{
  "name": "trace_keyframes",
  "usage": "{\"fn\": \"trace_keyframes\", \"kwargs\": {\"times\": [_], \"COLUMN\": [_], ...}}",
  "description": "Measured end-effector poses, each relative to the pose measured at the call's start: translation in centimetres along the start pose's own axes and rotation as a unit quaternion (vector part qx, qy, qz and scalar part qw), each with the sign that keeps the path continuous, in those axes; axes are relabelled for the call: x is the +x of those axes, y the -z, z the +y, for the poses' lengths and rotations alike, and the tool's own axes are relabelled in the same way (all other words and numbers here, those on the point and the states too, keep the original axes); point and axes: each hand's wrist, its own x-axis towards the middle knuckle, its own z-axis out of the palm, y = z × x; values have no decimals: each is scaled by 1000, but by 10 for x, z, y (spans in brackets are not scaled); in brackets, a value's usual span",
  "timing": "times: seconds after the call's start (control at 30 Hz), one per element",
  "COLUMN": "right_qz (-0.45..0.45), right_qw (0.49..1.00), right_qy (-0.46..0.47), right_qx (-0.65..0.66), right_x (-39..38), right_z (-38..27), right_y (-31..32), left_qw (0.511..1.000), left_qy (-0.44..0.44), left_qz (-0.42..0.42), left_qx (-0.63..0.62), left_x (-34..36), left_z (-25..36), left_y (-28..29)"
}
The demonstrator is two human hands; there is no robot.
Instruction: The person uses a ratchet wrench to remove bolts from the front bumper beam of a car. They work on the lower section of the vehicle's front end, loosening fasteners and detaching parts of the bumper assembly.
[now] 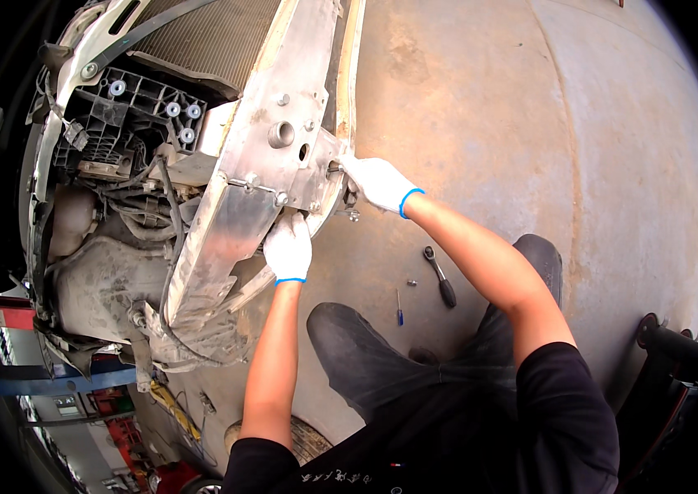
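A silver metal bumper beam [243, 156] with bolts and round holes spans the front of a car with its outer panels off. My left hand [289, 249], in a white glove with a blue cuff, is closed at the beam's lower edge. Its fingertips go in beside the metal, so what they grip is hidden. To the right, my right hand [378, 184] wears a matching glove. Its fingers are pinched together against the bracket [328, 156] at the beam's side, by a small dark pin-like piece [334, 169]. I cannot make out what it holds.
On the concrete floor lie a ratchet wrench [441, 278], a screwdriver [400, 308] with a blue handle and a small metal socket [412, 282]. Left of the beam are a radiator [200, 37], cables and a black plastic bracket [147, 107]. A tyre [309, 443] lies at the lower left.
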Motion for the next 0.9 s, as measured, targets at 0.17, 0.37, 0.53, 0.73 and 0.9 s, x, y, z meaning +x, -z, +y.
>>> {"fn": "trace_keyframes", "kwargs": {"times": [0.17,0.37,0.53,0.73,0.9], "right_qz": [32,120,96,134,193], "right_qw": [999,963,983,982,954], "right_qy": [26,192,126,131,224], "right_qx": [4,-144,-97,-41,-50], "right_x": [-1,2,-3,-5,-5], "right_z": [1,12,7,6,15], "right_y": [0,1,-4,-18,-26], "left_qw": [998,1000,1000,1000,1000], "left_qy": [-41,-16,-1,-8,-3], "left_qz": [48,6,-14,1,-9], "left_qx": [1,14,14,-1,9], "left_x": [-1,-1,-1,-1,-1], "left_z": [-5,-1,0,-1,0], "left_y": [-5,0,2,1,2]}}
